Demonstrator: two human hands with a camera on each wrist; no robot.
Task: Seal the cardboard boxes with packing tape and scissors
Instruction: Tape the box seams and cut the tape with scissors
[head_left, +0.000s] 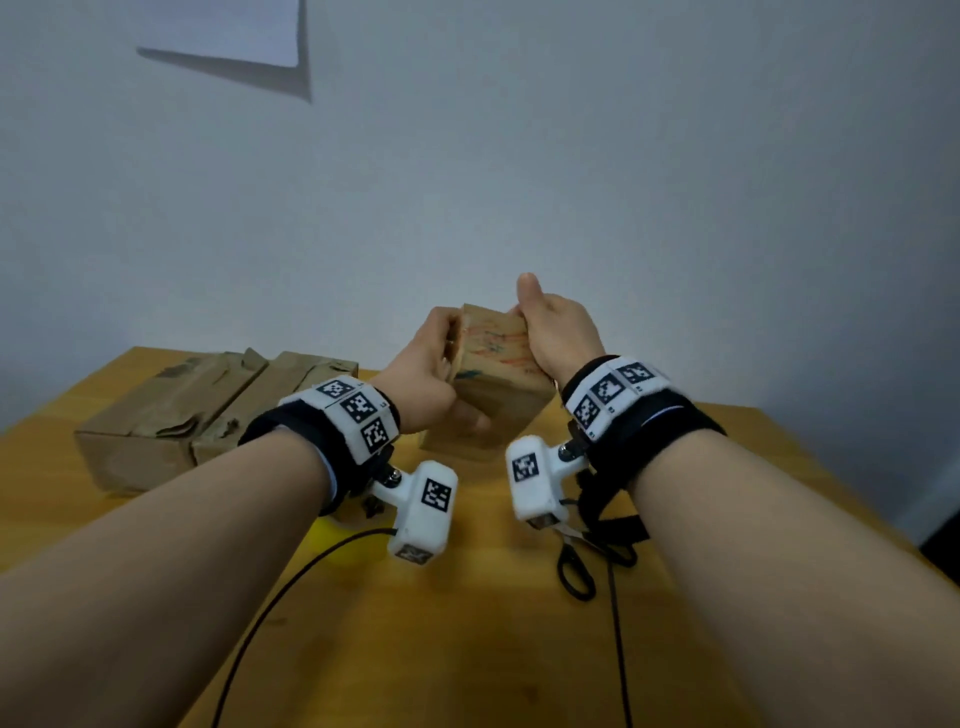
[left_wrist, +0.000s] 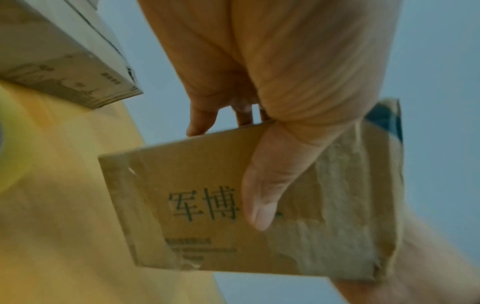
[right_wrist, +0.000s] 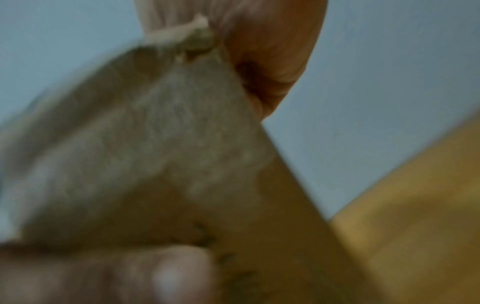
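A small worn cardboard box (head_left: 496, 384) with red and blue scribbles on top is lifted and tilted above the wooden table (head_left: 467, 649). My left hand (head_left: 431, 369) grips its left side, thumb across the printed face (left_wrist: 262, 197) and fingers behind. My right hand (head_left: 553, 332) grips its right top edge, thumb raised. The right wrist view is blurred and shows the box (right_wrist: 145, 154) close against my palm. Black-handled scissors (head_left: 576, 561) lie on the table under my right wrist. A yellowish tape roll (head_left: 345, 540) sits under my left wrist, blurred as the tape roll (left_wrist: 10, 144) at the left wrist view's edge.
Two larger crumpled cardboard boxes (head_left: 208, 410) lie side by side at the table's back left, one box (left_wrist: 64, 53) showing in the left wrist view. Black cables (head_left: 270, 613) run over the table's front. A grey wall (head_left: 519, 156) stands behind.
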